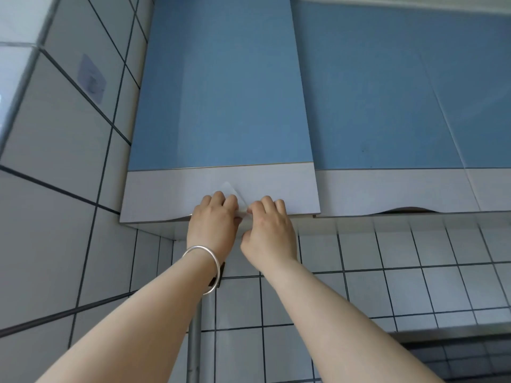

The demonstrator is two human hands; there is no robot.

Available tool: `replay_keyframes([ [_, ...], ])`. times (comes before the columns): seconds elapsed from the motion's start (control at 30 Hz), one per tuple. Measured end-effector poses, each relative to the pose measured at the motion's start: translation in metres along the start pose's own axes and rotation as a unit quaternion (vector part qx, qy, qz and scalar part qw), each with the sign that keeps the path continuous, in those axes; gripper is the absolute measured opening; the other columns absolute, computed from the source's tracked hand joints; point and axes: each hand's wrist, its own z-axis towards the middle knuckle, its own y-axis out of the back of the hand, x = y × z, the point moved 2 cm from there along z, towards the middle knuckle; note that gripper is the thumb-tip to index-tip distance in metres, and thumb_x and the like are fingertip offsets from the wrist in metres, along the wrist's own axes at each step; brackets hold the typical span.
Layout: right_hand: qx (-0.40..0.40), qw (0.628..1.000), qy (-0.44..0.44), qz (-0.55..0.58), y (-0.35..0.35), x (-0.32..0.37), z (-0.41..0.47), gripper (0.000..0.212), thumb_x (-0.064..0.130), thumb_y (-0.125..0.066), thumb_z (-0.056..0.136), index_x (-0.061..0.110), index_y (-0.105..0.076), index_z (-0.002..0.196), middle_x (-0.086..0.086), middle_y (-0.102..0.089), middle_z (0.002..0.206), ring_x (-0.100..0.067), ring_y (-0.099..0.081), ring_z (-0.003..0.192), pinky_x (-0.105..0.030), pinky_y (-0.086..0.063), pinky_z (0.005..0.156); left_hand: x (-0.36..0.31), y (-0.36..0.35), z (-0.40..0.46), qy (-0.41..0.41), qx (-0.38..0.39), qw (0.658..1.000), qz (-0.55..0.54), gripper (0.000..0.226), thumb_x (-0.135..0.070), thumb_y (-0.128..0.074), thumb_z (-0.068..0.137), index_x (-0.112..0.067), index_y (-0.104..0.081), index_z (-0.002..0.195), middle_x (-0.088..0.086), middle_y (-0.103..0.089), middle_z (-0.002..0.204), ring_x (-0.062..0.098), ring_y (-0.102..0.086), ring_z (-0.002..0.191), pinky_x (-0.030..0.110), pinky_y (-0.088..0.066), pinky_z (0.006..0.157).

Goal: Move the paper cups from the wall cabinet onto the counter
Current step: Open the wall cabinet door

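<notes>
Reaching upward, both hands are seen at the lower edge of the closed wall cabinet door [221, 106]. Left hand [214, 219] and right hand [268, 228] fingers are curled over its white bottom strip. Paper cups are hidden; cabinet shut.

both arms raised, left hand [214, 217] and right hand [266, 225] side by side (fingers curled)

Your left hand [214, 219] and right hand [269, 230] curl side by side over the bottom edge of the blue-and-white wall cabinet door [221, 106]. A silver bangle [206, 268] rings your left wrist below that grip.
</notes>
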Motion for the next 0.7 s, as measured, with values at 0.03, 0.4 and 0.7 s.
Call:
replay_keyframes([
  [0.03, -0.014, 1.000, 0.004, 0.003, 0.004, 0.003, -0.003, 0.032, 0.005, -0.052, 0.074, 0.006, -0.059, 0.105, -0.008, -0.055, 0.113, -0.031, -0.045, 0.109, -0.037, -0.044, 0.083, -0.001, 0.005, -0.001, 0.003, 0.000, 1.000, -0.006, 0.017, -0.017, -0.062, 0.085, -0.002, -0.059, 0.090, 0.018, -0.058, 0.090, 0.036, -0.053, 0.087, 0.037, -0.034, 0.068],
  [0.4, -0.151, 0.984, 0.035, -0.086, 0.041, 0.068, -0.030, 0.027, 0.016, -0.066, 0.048, 0.016, -0.066, 0.075, -0.001, -0.063, 0.080, -0.020, -0.047, 0.082, -0.028, -0.044, 0.059, -0.002, 0.085, -0.019, 0.108, 0.005, 0.987, -0.119, 0.015, -0.015, -0.058, 0.083, -0.005, -0.054, 0.093, 0.011, -0.052, 0.096, 0.027, -0.044, 0.081, 0.030, -0.029, 0.066],
  [0.7, -0.161, 0.971, 0.178, 0.001, 0.064, 0.112, -0.055, 0.043, 0.010, -0.053, 0.063, 0.009, -0.063, 0.105, -0.008, -0.063, 0.099, -0.025, -0.040, 0.094, -0.031, -0.037, 0.079, 0.020, 0.144, -0.029, 0.112, 0.042, 0.990, -0.071, 0.011, -0.017, -0.046, 0.083, -0.013, -0.041, 0.075, 0.002, -0.046, 0.081, 0.027, -0.048, 0.074, 0.033, -0.037, 0.062],
])
